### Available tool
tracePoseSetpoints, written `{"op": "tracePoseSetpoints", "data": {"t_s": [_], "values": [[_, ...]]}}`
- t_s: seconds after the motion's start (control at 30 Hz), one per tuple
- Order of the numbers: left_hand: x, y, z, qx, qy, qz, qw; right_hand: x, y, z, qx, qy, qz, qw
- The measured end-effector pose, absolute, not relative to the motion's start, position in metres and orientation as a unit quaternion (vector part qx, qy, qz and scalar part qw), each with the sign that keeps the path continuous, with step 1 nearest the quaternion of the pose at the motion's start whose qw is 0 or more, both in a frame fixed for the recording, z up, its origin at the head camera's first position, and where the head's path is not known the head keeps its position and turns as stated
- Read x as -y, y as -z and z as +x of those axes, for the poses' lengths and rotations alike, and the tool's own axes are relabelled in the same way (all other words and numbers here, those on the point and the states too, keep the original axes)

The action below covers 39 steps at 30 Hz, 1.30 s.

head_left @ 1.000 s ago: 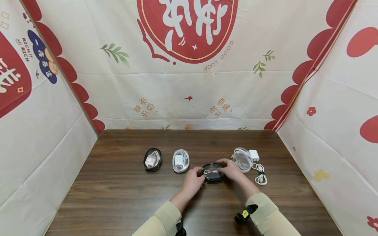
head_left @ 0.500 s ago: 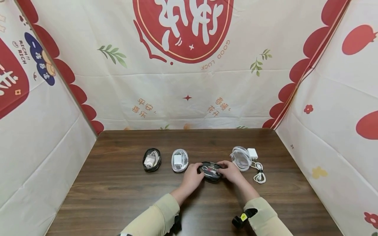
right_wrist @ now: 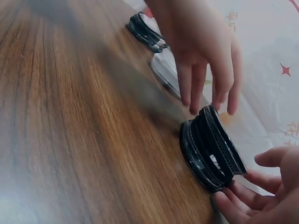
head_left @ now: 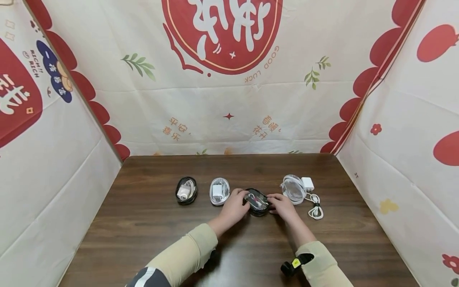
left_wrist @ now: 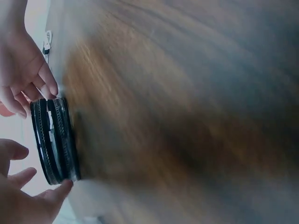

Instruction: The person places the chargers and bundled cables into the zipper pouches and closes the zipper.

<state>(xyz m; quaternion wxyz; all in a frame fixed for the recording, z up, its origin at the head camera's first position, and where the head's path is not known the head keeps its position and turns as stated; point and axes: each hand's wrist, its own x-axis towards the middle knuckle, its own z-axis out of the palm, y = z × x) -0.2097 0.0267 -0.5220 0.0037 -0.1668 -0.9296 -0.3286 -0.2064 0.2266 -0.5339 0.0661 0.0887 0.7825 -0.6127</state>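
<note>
A black oval zip case [head_left: 257, 201] with a clear top lies on the table between my hands; a light cable and something red show through it. Rows of zipper teeth run along its side in the right wrist view. My left hand [head_left: 234, 208] is at its left end, fingers fairly straight and apart in the right wrist view. At the other end is my right hand [head_left: 283, 207], fingers loosely spread, fingertips [right_wrist: 224, 198] touching or very near the lower edge. Neither hand is curled round the case.
To the left lie another black case [head_left: 186, 191] and a white-rimmed case [head_left: 219, 191], each with a white charger inside. On the right are a clear case [head_left: 293, 189], a white adapter [head_left: 307, 183] and a bundled white cable [head_left: 316, 208]. Printed cloth [head_left: 229, 99] hangs behind the table [head_left: 161, 235].
The black case between my hands has turned slightly and shifted a little away from me. My fingers have loosened from it. The other cases stay in place.
</note>
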Motion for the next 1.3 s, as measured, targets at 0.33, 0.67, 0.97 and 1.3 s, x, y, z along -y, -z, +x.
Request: {"op": "tracePoseSetpoints", "data": {"t_s": [0.33,0.67,0.97,1.3], "values": [[-0.025,0.508,-0.221,0.924,0.07,-0.375,0.004,-0.243,0.537,-0.211,-0.781,0.613,0.073,0.096],[-0.02,0.53,-0.217,0.892,-0.064,-0.447,-0.035,-0.247,0.541,-0.216,-0.796,0.595,0.028,0.11],[-0.012,0.527,-0.217,0.881,-0.082,-0.46,-0.068,-0.246,0.545,-0.227,-0.835,0.536,-0.033,0.121],[-0.014,0.531,-0.219,0.886,-0.028,-0.452,-0.1,-0.249,0.548,-0.227,-0.859,0.499,-0.035,0.11]]}}
